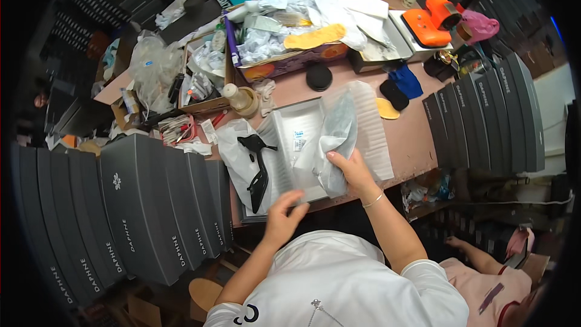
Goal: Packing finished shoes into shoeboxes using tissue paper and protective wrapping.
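Observation:
My right hand (354, 172) pinches the lower end of a translucent wrapped bundle (339, 130), with the thumb on top. Something greyish shows through the wrapping, but I cannot make out its kind. Beneath and beside it lies an open shoebox (296, 175) with a pale inside and a small printed label. A black strappy high-heeled sandal (260, 175) rests on white tissue paper (233, 145) at the box's left. Close to the box's near edge, my left hand (284, 215) is empty, its thumb and fingers apart.
Dark shoeboxes stand in rows at left (142, 206) and right (478, 121). Behind the work are a carton of crumpled paper (272, 36), a pump bottle (239, 100), a round black tin (319, 77) and an orange device (433, 21). Another person (484, 284) sits at lower right.

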A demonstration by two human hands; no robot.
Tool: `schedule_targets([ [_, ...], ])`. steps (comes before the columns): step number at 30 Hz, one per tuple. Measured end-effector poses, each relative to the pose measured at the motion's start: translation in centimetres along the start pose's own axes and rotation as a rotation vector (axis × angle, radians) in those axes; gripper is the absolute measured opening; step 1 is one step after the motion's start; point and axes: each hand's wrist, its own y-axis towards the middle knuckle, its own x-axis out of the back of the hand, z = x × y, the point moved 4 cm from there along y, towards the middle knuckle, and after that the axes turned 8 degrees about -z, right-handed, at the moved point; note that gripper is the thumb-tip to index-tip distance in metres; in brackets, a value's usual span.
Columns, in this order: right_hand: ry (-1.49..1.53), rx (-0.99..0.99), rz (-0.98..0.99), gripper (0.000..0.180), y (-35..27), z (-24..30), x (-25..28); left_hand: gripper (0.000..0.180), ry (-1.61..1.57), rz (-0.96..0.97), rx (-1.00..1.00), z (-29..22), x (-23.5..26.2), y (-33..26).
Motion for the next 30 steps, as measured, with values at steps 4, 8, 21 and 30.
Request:
schedule_targets([
  [4,-0.873,0.183,0.215,0.055,6.3,-11.5,3.2,0.042,0.016,-0.45,0.27,7.3,6.5,1.1],
  [8,-1.523,0.224,0.097,0.067,6.1,-15.6,2.1,0.051,0.664,-0.327,0.125,7.8,6.2,4.1],
  [21,-0.312,-0.366,0.867,0.07,-2.2,-3.2,-2.6,0.034,0.537,0.437,-0.355,-1.6,5.7,-2.8],
  [30,-0.023,-0.342,0.554,0.057,-6.1,-1.8,-0.3,0.074,0.556,-0.207,0.25,1.1,14.0,12.2],
])
